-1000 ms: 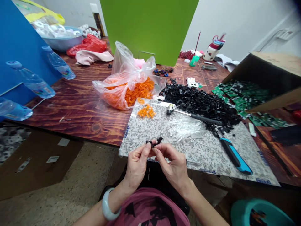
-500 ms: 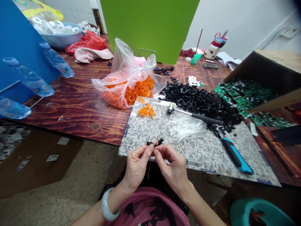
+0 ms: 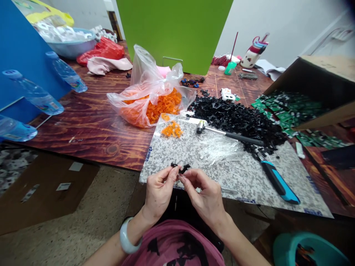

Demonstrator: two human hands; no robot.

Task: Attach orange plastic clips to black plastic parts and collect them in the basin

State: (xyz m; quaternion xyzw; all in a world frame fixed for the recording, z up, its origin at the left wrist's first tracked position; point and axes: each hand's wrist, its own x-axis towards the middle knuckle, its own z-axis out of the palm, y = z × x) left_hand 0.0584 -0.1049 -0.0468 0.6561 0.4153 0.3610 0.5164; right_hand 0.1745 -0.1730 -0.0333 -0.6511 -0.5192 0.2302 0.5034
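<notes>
Between my fingertips, over the front edge of the speckled board [image 3: 188, 147], is a small black plastic part [image 3: 184, 169]. My left hand [image 3: 158, 192] pinches its left end between thumb and forefinger. The thumb and forefinger of my right hand [image 3: 206, 195] are pressed together at its right side; fingers hide the exact contact. Beyond my hands lie thin clear strips [image 3: 219, 147] and a small mallet [image 3: 230, 136] with a black handle. A heap of similar black parts [image 3: 227, 114] spreads behind them. Cutting pliers [image 3: 280, 183] with blue and black handles rest at the right.
Orange pieces [image 3: 172, 129] lie on the board's far left corner, near a clear bag [image 3: 138, 107] full of them. An open carton [image 3: 318, 88] of green circuit boards stands right. Water bottles [image 3: 36, 94] are at the left. A teal bin [image 3: 285, 247] sits below right.
My fingertips and the black part have shifted slightly left, and the part's angle differs a little. Both hands keep their pinch. The camera view has moved slightly.
</notes>
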